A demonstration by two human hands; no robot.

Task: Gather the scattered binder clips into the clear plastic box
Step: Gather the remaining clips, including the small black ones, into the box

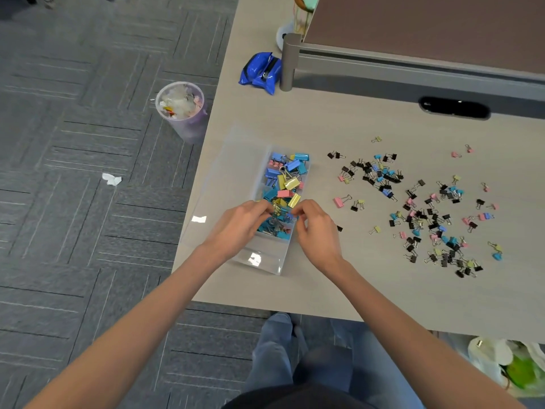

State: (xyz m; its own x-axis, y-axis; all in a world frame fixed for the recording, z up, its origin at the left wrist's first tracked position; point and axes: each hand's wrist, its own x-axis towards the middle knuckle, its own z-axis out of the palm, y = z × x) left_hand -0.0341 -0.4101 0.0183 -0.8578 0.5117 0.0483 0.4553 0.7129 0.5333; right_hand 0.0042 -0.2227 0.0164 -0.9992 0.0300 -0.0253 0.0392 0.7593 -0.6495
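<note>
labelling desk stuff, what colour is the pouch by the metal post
Glossy blue pouch, clearest in the head view.

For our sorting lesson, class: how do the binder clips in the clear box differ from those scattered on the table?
Size: the clips in the box look larger than the scattered clips. Colour: the boxed ones show blue, yellow and pink; many scattered ones are black. Arrangement: boxed ones lie piled together; scattered ones spread loosely over the table. Both are binder clips with wire handles.
</note>
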